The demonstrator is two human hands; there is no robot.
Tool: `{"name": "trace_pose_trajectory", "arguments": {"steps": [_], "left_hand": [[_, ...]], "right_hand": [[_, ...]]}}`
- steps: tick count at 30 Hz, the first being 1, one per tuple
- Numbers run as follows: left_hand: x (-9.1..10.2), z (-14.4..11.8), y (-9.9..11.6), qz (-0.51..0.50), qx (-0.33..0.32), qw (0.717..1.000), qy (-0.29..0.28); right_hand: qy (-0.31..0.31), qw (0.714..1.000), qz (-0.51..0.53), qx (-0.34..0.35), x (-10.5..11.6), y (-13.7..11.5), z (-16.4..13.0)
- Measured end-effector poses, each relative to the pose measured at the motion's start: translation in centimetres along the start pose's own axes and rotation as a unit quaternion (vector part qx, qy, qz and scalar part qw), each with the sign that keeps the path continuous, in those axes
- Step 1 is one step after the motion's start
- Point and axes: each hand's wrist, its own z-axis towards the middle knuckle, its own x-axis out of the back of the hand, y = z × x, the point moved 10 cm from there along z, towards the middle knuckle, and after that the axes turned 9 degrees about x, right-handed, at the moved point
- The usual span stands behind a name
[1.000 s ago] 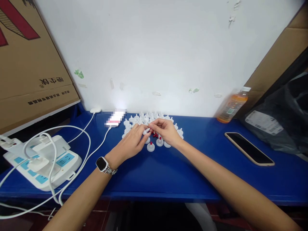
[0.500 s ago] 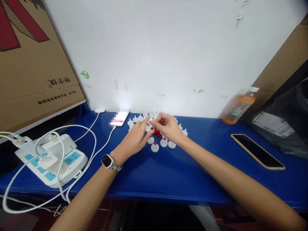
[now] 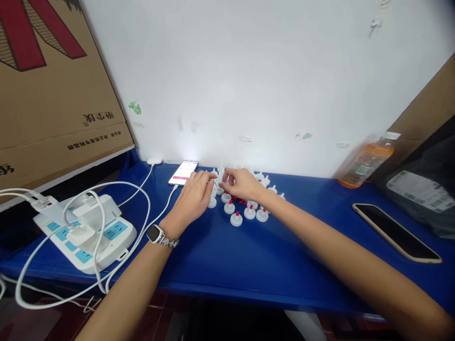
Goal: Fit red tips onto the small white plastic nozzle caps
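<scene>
White caps (image 3: 236, 219) with red tips on blue table (image 3: 227, 260); orange bottle (image 3: 366, 160) right of caps; white-and-blue power strip (image 3: 88, 232) left.

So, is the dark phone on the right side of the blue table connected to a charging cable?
No, the dark phone lies alone with no cable on it; the white cable runs to the lit phone near the wall.

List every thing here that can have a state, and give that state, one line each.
White phone: screen lit, cable plugged in.
Dark phone: screen off, lying flat.
Power strip: several plugs in.
Orange bottle: capped, upright.
White caps: some fitted with red tips.
Left hand: fingers on the caps.
Right hand: fingers curled over the caps.
</scene>
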Motion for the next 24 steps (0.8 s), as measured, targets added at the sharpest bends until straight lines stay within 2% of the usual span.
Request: {"name": "trace_pose_trajectory", "arguments": {"steps": [5, 8, 10, 12, 14, 17, 20, 22, 24], "left_hand": [[-0.2, -0.2, 0.1, 0.010, -0.009, 1.000, 0.002], [0.0, -0.3, 0.2, 0.022, -0.003, 1.000, 0.020], [0.0, -0.3, 0.6, 0.023, -0.004, 0.999, 0.032], [-0.5, -0.4, 1.2, 0.017, -0.010, 1.000, 0.021], [-1.4, -0.6, 1.7, 0.005, -0.015, 1.000, -0.012], [-2.5, -0.9, 2.3, -0.016, -0.021, 0.998, -0.055], [-3.0, -1.0, 2.4, -0.017, -0.019, 0.997, -0.068], [-3.1, -1.1, 2.5, -0.012, -0.020, 0.997, -0.072], [-3.3, -1.1, 2.6, -0.010, -0.025, 0.997, -0.074]], "right_hand": [[-0.033, 0.999, -0.024, -0.014, -1.0, 0.5, 1.8], [0.035, 0.996, 0.065, -0.059, 0.6, 1.0, 1.4], [0.082, 0.982, 0.157, -0.070, 1.8, 0.8, 0.2], [0.102, 0.966, 0.231, -0.058, 2.6, 0.2, -1.1], [0.110, 0.959, 0.256, -0.045, 3.1, -0.3, -2.5], [0.107, 0.975, 0.189, -0.049, 3.5, 0.1, -4.3], [0.038, 0.998, 0.021, -0.046, 2.8, 0.6, -5.3], [-0.016, 0.996, -0.080, -0.037, 2.2, 0.7, -5.6], [-0.049, 0.989, -0.134, -0.033, 1.9, 0.8, -5.8]]}}
